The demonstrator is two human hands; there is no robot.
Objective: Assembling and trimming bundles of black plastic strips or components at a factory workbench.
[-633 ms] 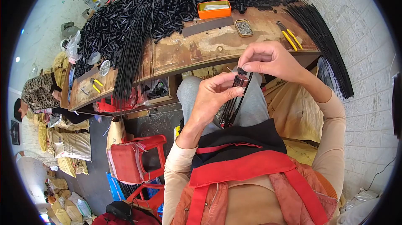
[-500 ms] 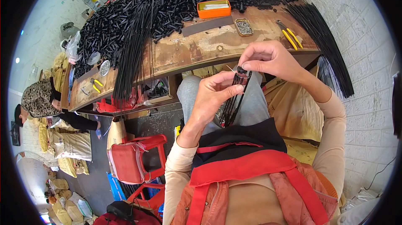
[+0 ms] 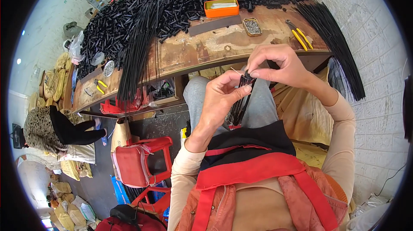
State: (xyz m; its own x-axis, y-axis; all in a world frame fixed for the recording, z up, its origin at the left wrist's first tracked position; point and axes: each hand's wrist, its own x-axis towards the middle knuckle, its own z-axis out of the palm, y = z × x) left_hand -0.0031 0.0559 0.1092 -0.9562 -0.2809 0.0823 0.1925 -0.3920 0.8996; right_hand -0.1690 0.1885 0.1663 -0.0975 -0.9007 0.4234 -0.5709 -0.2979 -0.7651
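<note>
My left hand (image 3: pixel 219 100) is closed round the upper end of a bundle of thin black ribs (image 3: pixel 238 112), which looks like part of an umbrella frame. The ribs hang down between my knees. At their top is a small round black plastic hub (image 3: pixel 247 76). My right hand (image 3: pixel 277 65) pinches the hub between thumb and forefinger, its other fingers curled. A thin pale wire (image 3: pixel 235 71) sticks out beside the hub, above my left fingers. My fingers hide part of where the ribs meet the hub.
Beyond my hands is a wooden table (image 3: pixel 215 52) heaped with black plastic tubes (image 3: pixel 180 5). On it are yellow-handled pliers (image 3: pixel 299 39), a tin of small metal bits (image 3: pixel 252 27), an orange box (image 3: pixel 221 8) and long black rods (image 3: pixel 140 54). Red stools (image 3: pixel 133 166) stand left; another person (image 3: pixel 47 130) bends farther left.
My right fingers have shifted slightly and tilted lower over the hub, while my left hand keeps its hold. The person at the far left has bent and moved nearer the sacks.
</note>
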